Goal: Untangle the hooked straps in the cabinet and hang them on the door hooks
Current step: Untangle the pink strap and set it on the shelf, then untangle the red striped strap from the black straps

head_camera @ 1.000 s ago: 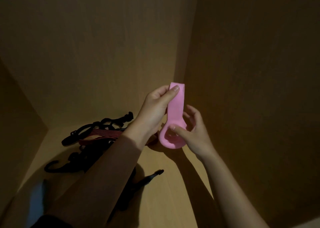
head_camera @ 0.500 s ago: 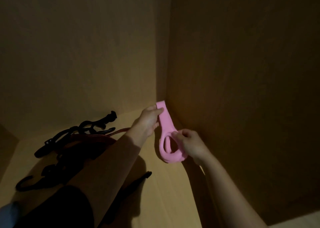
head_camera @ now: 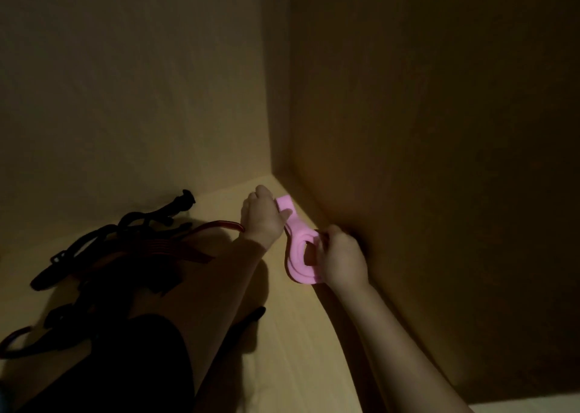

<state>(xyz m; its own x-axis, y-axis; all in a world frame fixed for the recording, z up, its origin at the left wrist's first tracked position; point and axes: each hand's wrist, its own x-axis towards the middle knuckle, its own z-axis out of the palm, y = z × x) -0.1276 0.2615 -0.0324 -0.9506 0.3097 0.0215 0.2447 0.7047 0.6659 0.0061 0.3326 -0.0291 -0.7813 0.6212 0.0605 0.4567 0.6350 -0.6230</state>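
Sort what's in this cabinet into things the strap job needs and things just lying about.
Job: pink strap, held by left hand and right hand; tangle of black and red straps; loose black strap end by the left forearm.
Just there: only the cabinet floor, back wall and side wall.

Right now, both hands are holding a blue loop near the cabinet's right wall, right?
The loop is pink, not blue. The head view shows the left hand and right hand both holding it near the cabinet's right wall.
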